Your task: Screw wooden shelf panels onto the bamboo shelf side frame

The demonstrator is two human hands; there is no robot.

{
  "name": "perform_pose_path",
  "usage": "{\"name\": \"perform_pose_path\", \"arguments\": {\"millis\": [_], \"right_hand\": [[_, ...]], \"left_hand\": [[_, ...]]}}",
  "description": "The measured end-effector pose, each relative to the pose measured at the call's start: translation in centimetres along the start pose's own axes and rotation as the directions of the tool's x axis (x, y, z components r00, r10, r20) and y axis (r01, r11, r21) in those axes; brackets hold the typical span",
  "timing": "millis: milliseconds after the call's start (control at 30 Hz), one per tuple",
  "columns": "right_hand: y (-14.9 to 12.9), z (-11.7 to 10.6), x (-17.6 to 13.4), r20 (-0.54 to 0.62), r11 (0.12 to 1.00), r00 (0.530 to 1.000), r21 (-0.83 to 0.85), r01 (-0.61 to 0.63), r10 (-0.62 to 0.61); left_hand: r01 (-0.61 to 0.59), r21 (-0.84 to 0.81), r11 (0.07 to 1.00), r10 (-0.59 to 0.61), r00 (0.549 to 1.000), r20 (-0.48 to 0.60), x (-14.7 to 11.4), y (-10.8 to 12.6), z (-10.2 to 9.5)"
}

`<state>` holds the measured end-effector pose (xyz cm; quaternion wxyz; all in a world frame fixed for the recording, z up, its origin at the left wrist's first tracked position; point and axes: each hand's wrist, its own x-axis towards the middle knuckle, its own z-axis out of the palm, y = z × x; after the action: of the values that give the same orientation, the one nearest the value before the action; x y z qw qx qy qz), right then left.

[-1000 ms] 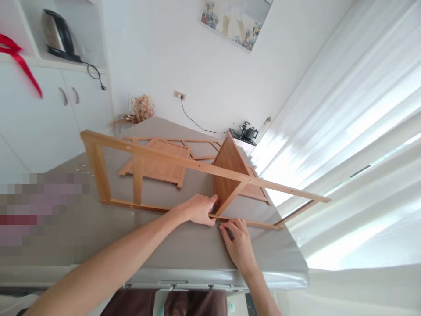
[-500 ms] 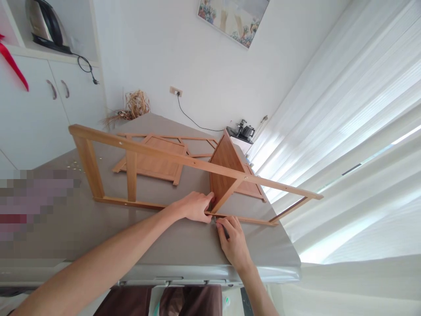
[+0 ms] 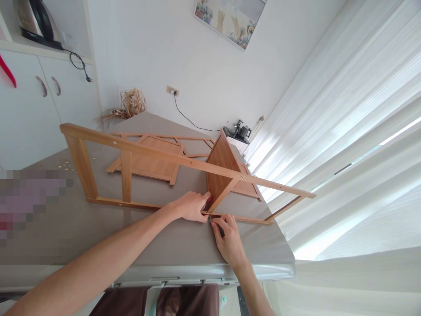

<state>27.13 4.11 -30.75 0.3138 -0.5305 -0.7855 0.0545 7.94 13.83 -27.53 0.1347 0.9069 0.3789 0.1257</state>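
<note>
A long wooden side frame (image 3: pixel 158 153) stands on edge on the table. A wooden shelf panel (image 3: pixel 222 162) meets it at an angle, at the crosspiece near the frame's middle. My left hand (image 3: pixel 194 206) is closed around the frame's lower rail where the panel joins it, the thumb and fingers on either side. Right beside it, my right hand (image 3: pixel 229 239) pinches a small metal piece (image 3: pixel 209 219) against the outer face of that rail. The piece is mostly covered by my fingertips, so its kind does not show clearly.
Behind the frame, another wooden panel (image 3: pixel 154 158) lies flat on the grey table (image 3: pixel 158 245). A further panel (image 3: pixel 246 186) lies to the right, behind the upright one. Small loose parts (image 3: pixel 66 166) are scattered at the left. White curtains (image 3: pixel 345 145) hang at the right.
The whole view has shifted slightly, so everything appears a little farther left. Both hands stay at the same joint, with my right hand still pinching at the lower rail.
</note>
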Motion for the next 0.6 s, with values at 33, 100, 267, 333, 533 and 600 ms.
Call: {"name": "perform_pose_path", "arguments": {"millis": [33,100,267,333,533,600], "right_hand": [[0.01,0.04,0.01,-0.001,1.0,1.0,-0.005,-0.002,0.002],[0.02,0.11,0.04,0.0,1.0,1.0,-0.013,-0.006,0.006],[-0.11,0.14,0.12,0.004,1.0,1.0,-0.024,0.0,0.001],[-0.2,0.09,0.16,0.003,0.999,1.0,-0.039,0.015,-0.014],[-0.09,0.09,0.19,-0.027,0.999,1.0,-0.042,0.002,-0.003],[0.1,0.14,0.18,-0.032,0.999,0.999,-0.036,-0.019,0.017]], "left_hand": [[0.0,0.002,1.0,0.0,1.0,0.002,0.0,-0.01,0.02],[0.001,0.005,1.0,-0.001,1.0,0.006,0.01,-0.02,0.05],[-0.003,0.009,1.0,0.003,1.0,-0.005,0.08,-0.15,0.22],[-0.011,0.004,1.0,0.011,1.0,-0.014,0.11,-0.22,0.31],[-0.005,0.006,1.0,0.005,1.0,-0.009,0.04,-0.14,0.1],[0.002,0.001,1.0,-0.002,1.0,0.001,-0.07,-0.04,-0.1]]}}
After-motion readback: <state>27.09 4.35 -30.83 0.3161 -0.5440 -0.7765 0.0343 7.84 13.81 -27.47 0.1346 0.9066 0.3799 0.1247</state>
